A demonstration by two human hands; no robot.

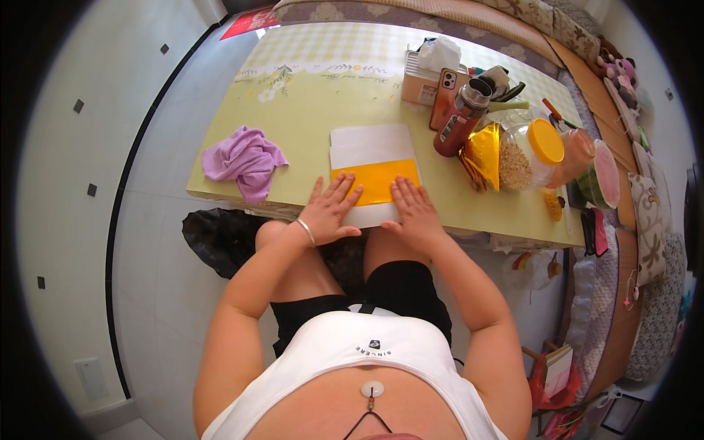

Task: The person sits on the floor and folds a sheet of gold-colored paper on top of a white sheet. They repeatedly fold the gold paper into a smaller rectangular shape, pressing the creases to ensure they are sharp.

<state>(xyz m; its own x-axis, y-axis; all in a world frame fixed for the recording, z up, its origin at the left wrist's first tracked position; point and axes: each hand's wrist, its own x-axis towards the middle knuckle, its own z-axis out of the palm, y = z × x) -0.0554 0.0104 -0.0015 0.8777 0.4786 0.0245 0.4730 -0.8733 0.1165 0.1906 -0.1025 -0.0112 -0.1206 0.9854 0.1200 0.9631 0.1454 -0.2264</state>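
The left hand (328, 211) and right hand (415, 210) are lying flat, fingers extended, on one golden sheet (375, 183), which is resting over one white sheet (371, 144) near the table's (304, 139) near edge. One purple cloth (246, 161) is lying left; one flask (459, 123) is standing right.

A shiny yellow sheet (375, 183) lies flat across white paper (372, 144), just above the frame's middle.
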